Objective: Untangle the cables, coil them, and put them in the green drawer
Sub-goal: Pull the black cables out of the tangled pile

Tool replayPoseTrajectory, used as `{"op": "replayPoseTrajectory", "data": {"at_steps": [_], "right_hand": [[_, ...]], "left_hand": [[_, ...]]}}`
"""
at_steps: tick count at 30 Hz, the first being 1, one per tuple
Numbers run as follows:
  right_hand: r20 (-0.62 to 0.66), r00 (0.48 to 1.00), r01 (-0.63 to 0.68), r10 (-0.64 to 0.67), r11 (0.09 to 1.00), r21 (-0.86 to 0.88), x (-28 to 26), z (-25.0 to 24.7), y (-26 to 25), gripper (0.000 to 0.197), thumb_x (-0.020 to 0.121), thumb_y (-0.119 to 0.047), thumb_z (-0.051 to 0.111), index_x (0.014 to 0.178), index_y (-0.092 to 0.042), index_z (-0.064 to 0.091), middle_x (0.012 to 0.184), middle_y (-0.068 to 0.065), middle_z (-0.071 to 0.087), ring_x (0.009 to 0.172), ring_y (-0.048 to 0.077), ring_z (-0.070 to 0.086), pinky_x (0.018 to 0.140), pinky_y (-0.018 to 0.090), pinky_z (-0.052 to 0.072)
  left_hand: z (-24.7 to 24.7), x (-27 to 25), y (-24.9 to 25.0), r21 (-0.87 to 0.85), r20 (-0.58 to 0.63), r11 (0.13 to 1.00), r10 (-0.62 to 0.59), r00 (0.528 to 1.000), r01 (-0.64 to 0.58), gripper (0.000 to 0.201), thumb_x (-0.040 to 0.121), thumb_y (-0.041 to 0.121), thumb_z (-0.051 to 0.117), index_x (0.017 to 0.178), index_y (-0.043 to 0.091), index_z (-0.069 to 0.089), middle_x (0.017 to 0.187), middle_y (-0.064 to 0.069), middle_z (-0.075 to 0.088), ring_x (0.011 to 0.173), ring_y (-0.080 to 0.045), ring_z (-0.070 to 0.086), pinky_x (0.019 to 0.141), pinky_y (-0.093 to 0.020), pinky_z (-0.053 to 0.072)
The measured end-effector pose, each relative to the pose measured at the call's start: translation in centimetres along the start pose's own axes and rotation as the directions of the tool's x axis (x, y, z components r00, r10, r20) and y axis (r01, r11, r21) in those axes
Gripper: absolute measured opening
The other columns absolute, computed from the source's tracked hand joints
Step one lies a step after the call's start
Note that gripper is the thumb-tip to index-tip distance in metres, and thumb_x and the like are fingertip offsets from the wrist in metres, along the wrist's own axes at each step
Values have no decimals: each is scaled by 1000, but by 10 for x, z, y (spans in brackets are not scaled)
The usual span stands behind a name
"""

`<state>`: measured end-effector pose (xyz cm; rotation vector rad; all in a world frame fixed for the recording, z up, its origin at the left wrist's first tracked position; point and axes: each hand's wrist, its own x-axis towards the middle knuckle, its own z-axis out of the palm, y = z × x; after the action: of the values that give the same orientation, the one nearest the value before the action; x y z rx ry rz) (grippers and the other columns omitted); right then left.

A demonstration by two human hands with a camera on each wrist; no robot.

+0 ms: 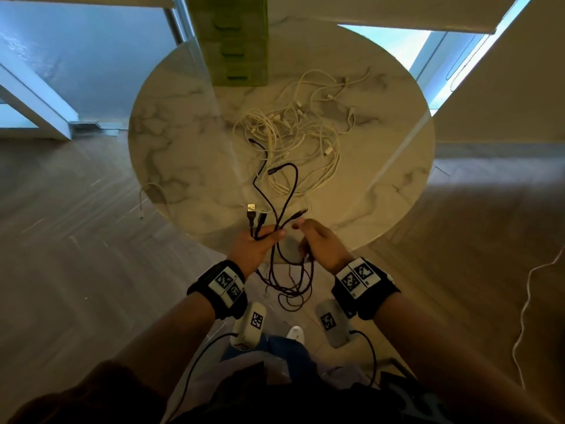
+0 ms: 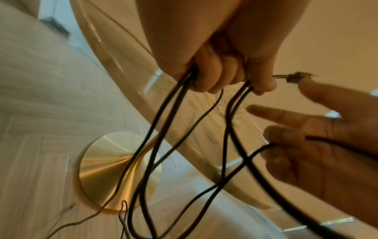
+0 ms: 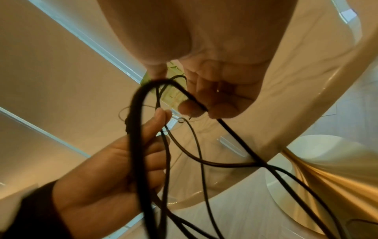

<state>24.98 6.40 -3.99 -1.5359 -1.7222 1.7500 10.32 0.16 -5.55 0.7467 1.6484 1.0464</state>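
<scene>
Loops of the black cable [image 1: 276, 191] hang below the near edge of the worktop [image 1: 171, 154], gathered in the left hand [image 1: 255, 244], whose curled fingers clamp several strands, plugs upward, seemingly to keep the coil from slipping. The right hand [image 1: 321, 243] pinches one strand, likely feeding the next loop. White cables [image 1: 293, 133] lie tangled before the green drawer [image 1: 237, 47].

A round marble table [image 1: 171, 142] stands on a wooden floor [image 1: 61, 240]. Under the table, a brass base [image 2: 106, 169] rests on the floor. Beyond the table on its far side are windows [image 1: 76, 56]. A thin white cord [image 1: 526, 316] trails across the floor to the table's right.
</scene>
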Motion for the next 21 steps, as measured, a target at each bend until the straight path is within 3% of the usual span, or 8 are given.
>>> {"op": "replayPoseTrajectory", "data": {"at_steps": [3, 5, 7, 10, 14, 17, 19, 21], "right_hand": [[-46, 997, 62, -56, 987, 150, 0, 5, -10, 28, 92, -48, 48, 92, -23, 61, 48, -9, 50, 49, 7, 45, 54, 21, 38], [-78, 994, 85, -75, 987, 139, 3, 7, -17, 22, 90, -45, 54, 86, -25, 62, 44, -12, 47, 48, 5, 43, 55, 21, 37], [-101, 991, 101, -89, 988, 120, 8, 8, -21, 16, 90, -34, 59, 77, -25, 62, 43, -13, 49, 49, 5, 44, 58, 25, 38], [-107, 992, 89, -73, 984, 154, 12, 6, -19, 20, 89, -21, 62, 69, -20, 60, 48, -7, 48, 49, 10, 43, 58, 30, 40], [-52, 997, 63, -54, 981, 186, 9, 0, -14, 17, 91, -21, 59, 77, -12, 63, 54, 1, 46, 51, 13, 40, 63, 33, 41], [-60, 998, 31, -15, 960, 277, 9, -6, -11, 18, 93, -14, 55, 78, -9, 63, 53, 2, 43, 48, 12, 36, 59, 31, 35], [-72, 997, 3, 20, 954, 299, 9, -13, -10, 18, 92, -12, 55, 77, -9, 63, 55, 3, 47, 48, 11, 40, 59, 28, 38], [-53, 998, -28, 44, 962, 273, 9, -19, -4, 15, 89, -14, 61, 75, -10, 64, 57, 2, 54, 55, 14, 47, 67, 30, 45]], "left_hand": [[-2, -1, 4, 91, 50, 995, 45, 998, -49, 6, 85, 18, 68, 85, 23, 72, 82, 9, 70, 74, 9, 62, 75, -9, 46], [0, -1, 8, 130, 73, 990, 49, 996, -58, 7, 84, 15, 69, 79, 21, 69, 77, 5, 68, 68, 11, 60, 68, -4, 44], [1, 0, 10, 151, 101, 987, 39, 994, -54, 9, 83, 14, 70, 76, 20, 69, 71, 2, 66, 66, 4, 60, 68, -10, 45], [-3, -1, 12, 171, 170, 982, 46, 984, -76, 5, 84, 15, 69, 82, 13, 73, 69, -4, 64, 70, -10, 59, 70, -22, 45], [-7, -9, 25, 9, 99, 996, 91, 991, -92, 18, 86, 8, 65, 103, 3, 70, 87, -1, 73, 78, 4, 66, 74, -11, 46], [-8, -22, 38, -58, 20, 991, 121, 992, -119, 19, 88, 8, 62, 105, 0, 68, 83, 2, 67, 57, -1, 61, 59, -3, 41], [-13, -33, 43, -81, 33, 989, 124, 992, -121, 16, 88, 5, 60, 102, 2, 67, 56, -1, 61, 47, 5, 54, 52, -2, 38], [-21, -47, 43, -56, 93, 993, 114, 989, -109, 15, 86, 2, 62, 99, 6, 68, 46, 14, 57, 50, 7, 55, 53, -3, 40]]}}
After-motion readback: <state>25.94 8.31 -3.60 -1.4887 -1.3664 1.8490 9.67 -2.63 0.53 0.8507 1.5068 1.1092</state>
